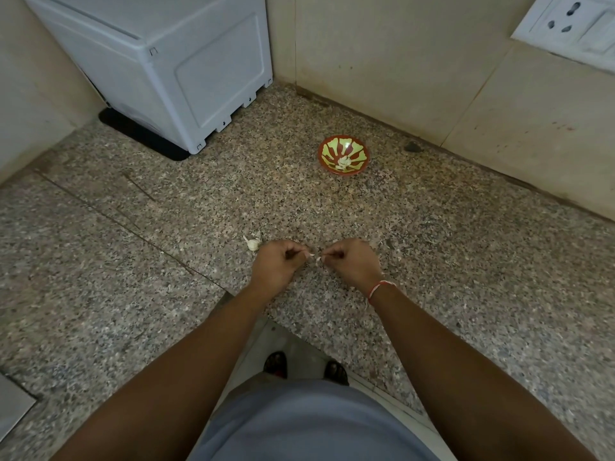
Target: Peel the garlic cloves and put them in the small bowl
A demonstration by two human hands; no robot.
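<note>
Speckled stone counter (432, 261), viewed from above. Toward the far left corner stands a white appliance (186, 68), cut off by the frame's top. Near the front edge lies a garlic bulb (252, 243), just left of the hands. The left hand (276, 264) and right hand (352, 262) are curled, each pinching a small pale piece of garlic (314, 257) between fingertips; whether clove or skin is too small to tell. Well beyond the hands, toward the back wall, a small bowl (332, 146), red with yellow-green pattern, holds a few peeled cloves (343, 163). A wall socket (572, 24) is cropped at the upper right.
</note>
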